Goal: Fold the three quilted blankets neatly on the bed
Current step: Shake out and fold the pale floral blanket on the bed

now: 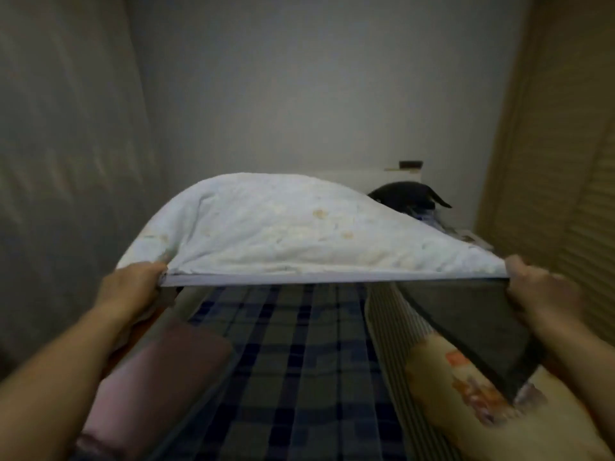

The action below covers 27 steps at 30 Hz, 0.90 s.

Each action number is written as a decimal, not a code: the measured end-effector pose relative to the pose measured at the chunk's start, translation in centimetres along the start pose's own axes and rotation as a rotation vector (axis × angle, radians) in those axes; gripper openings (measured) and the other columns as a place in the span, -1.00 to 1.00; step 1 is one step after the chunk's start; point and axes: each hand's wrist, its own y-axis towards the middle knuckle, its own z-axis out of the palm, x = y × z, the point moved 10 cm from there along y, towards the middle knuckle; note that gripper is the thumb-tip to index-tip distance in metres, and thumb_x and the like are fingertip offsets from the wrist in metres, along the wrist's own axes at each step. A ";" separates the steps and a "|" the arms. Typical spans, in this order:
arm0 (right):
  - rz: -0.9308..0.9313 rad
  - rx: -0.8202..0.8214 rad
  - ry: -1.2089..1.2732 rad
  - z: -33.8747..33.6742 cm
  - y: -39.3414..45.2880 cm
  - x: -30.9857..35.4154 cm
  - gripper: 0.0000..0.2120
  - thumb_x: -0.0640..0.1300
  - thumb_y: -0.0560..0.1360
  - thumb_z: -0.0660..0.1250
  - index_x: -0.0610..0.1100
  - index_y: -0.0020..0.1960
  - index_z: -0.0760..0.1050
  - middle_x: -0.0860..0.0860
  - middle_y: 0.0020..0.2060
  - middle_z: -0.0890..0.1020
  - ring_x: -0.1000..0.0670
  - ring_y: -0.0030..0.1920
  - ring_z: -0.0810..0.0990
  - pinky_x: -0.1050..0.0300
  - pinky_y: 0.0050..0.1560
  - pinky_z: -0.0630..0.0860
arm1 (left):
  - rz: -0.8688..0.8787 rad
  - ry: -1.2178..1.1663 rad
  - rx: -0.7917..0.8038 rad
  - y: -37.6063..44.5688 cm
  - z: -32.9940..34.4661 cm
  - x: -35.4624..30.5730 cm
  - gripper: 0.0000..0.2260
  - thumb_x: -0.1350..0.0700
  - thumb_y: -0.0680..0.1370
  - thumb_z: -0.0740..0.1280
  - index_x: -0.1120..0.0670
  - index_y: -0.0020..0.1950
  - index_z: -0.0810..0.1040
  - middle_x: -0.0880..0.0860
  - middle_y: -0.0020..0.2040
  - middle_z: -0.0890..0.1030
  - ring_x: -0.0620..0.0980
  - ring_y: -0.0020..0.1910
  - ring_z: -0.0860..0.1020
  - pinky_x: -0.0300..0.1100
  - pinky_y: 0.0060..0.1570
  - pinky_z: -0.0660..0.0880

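My left hand [133, 281] and right hand [532, 287] each grip a corner of the white quilted blanket [283, 227], held taut and billowing above the plaid bed [293, 361]; uneven tension risks a crooked, misaligned landing

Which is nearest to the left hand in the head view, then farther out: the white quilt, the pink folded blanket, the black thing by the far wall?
1. white quilt: its near edge is gripped in the left hand.
2. pink folded blanket: below the left forearm, on the bed.
3. black thing: far right, behind the quilt.
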 end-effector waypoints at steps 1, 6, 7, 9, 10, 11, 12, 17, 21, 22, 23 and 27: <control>-0.044 0.092 -0.102 2.2 -2.9 0.2 -0.82 -0.09 0.55 0.17 0.03 0.14 0.31 -0.07 -0.03 0.63 -0.15 -0.09 0.63 0.09 -0.25 0.44 | 0.004 0.011 0.047 -2.2 2.7 0.1 -0.81 0.01 0.48 0.33 -0.15 0.08 0.57 0.08 0.19 0.60 0.16 0.08 0.58 -0.08 -0.05 0.51; -0.087 0.243 -0.084 9.0 -12.6 -0.1 -0.74 -0.06 0.47 0.30 0.03 0.16 0.43 -0.02 0.03 0.57 -0.06 -0.03 0.58 0.11 -0.19 0.43 | 0.040 -0.017 0.323 -11.6 14.3 1.5 -0.73 0.05 0.53 0.32 -0.13 0.22 0.54 0.04 0.31 0.52 0.06 0.19 0.51 -0.10 0.07 0.44; -0.050 0.230 -0.018 9.4 -13.6 -0.2 -0.71 -0.10 0.46 0.34 -0.03 0.18 0.49 -0.08 0.05 0.59 -0.12 0.00 0.58 0.07 -0.13 0.47 | 0.019 -0.043 0.354 -12.9 15.9 2.0 -0.69 0.04 0.56 0.29 -0.09 0.31 0.50 0.07 0.36 0.49 0.09 0.25 0.49 -0.09 0.13 0.40; -0.004 0.167 0.069 10.1 -15.3 -0.3 -0.72 -0.16 0.43 0.37 -0.14 0.13 0.58 -0.19 0.03 0.63 -0.23 0.00 0.59 0.00 -0.09 0.51 | 0.075 -0.027 0.414 -15.4 18.8 2.3 -0.72 0.02 0.59 0.26 -0.09 0.30 0.51 0.06 0.30 0.52 0.07 0.20 0.52 -0.12 0.07 0.40; -0.034 0.133 0.022 10.3 -16.3 0.0 -0.74 -0.16 0.42 0.38 -0.13 0.10 0.60 -0.18 0.00 0.63 -0.23 -0.03 0.60 0.00 -0.11 0.51 | 0.096 -0.004 0.442 -16.7 20.1 2.8 -0.77 0.00 0.58 0.26 -0.13 0.23 0.53 0.03 0.23 0.54 0.05 0.15 0.55 -0.13 0.04 0.43; -0.090 0.133 -0.035 11.1 -17.5 0.5 -0.75 -0.12 0.42 0.38 -0.08 0.10 0.60 -0.13 -0.01 0.64 -0.18 -0.04 0.62 0.04 -0.14 0.51 | 0.087 0.006 0.463 -17.7 21.2 3.6 -0.83 -0.03 0.56 0.28 -0.16 0.14 0.54 0.00 0.16 0.55 0.04 0.10 0.56 -0.12 0.02 0.46; -0.150 0.215 -0.112 12.8 -18.9 0.9 -0.76 -0.07 0.47 0.34 0.00 0.13 0.55 -0.05 0.01 0.62 -0.10 -0.02 0.62 0.08 -0.16 0.47 | 0.102 0.026 0.479 -18.8 22.2 4.2 -0.89 -0.05 0.53 0.32 -0.17 0.05 0.54 0.01 0.10 0.56 0.06 0.05 0.58 -0.07 0.01 0.49; -0.091 0.838 -0.171 21.9 -27.8 -0.5 -0.77 -0.09 0.67 0.06 0.04 0.19 0.47 0.07 0.14 0.56 0.03 0.18 0.54 0.16 0.23 0.45 | 0.072 0.092 0.629 -24.3 26.4 9.6 -0.68 -0.19 0.52 0.22 -0.15 0.23 0.51 0.11 0.28 0.48 0.12 0.16 0.55 -0.05 0.11 0.45; -0.205 0.801 -0.185 22.0 -31.5 5.2 -0.86 -0.07 0.60 0.16 0.07 -0.04 0.48 0.04 0.08 0.60 0.04 0.13 0.59 0.16 0.11 0.49 | -0.173 0.088 0.574 -28.0 25.4 12.5 -0.69 0.04 0.58 0.18 0.03 0.30 0.48 0.16 0.35 0.40 0.12 0.23 0.51 -0.02 0.19 0.46; -0.221 0.796 -0.106 22.5 -32.3 7.0 -0.87 -0.07 0.59 0.16 0.09 -0.06 0.45 0.04 0.13 0.58 0.03 0.16 0.58 0.14 0.14 0.49 | -0.245 0.056 0.585 -29.4 25.1 12.8 -0.70 0.08 0.54 0.25 0.10 0.25 0.54 0.20 0.28 0.45 0.18 0.20 0.51 0.04 0.16 0.48; -0.266 0.781 -0.094 22.6 -33.2 9.0 -0.89 -0.07 0.59 0.16 0.10 -0.04 0.44 0.03 0.15 0.57 0.02 0.18 0.56 0.13 0.15 0.48 | -0.320 0.086 0.606 -30.9 25.1 13.4 -0.70 0.08 0.50 0.32 0.14 0.20 0.58 0.24 0.23 0.47 0.26 0.16 0.49 0.12 0.13 0.49; -0.245 0.877 -0.051 23.8 -39.6 11.3 -0.92 -0.05 0.60 0.11 0.07 0.02 0.38 0.05 0.20 0.53 0.03 0.26 0.49 0.11 0.23 0.46 | -0.426 -0.011 0.679 -37.4 28.5 15.3 -0.62 -0.12 0.62 0.13 -0.08 0.41 0.38 0.14 0.44 0.30 0.24 0.31 0.36 0.07 0.30 0.35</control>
